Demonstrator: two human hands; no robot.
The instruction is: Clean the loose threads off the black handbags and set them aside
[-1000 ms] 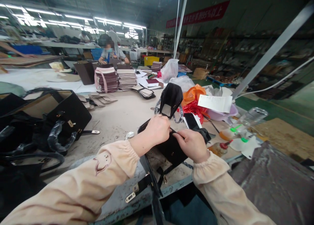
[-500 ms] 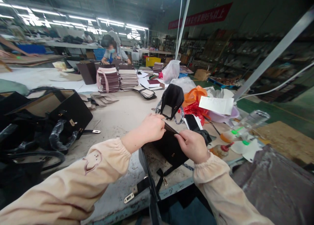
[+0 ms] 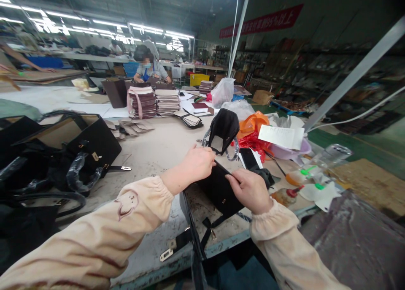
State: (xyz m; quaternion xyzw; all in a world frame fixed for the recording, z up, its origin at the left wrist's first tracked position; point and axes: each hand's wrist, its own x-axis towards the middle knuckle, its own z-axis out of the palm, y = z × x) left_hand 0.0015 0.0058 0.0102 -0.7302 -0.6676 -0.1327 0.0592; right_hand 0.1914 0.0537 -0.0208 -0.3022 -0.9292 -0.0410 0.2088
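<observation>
A black bag with small gold fittings is tilted at the near edge of the worktable. My left hand is closed on its upper edge, fingers curled over the rim. On the same edge, farther right, my right hand pinches the rim with thumb and fingers. Black straps hang below, one with a gold buckle plate over the table edge. Just beyond my hands stands a smaller open black bag with plastic-wrapped handles.
Black bags crowd the left side. Stacked brown pieces stand farther back. Right of my hands lie a phone, a purple basin and bottles. A person sits across the table.
The view has shifted slightly, moving the scene a little to the right. Both hands keep their hold on the bag's edge, which looks more closed between them.
</observation>
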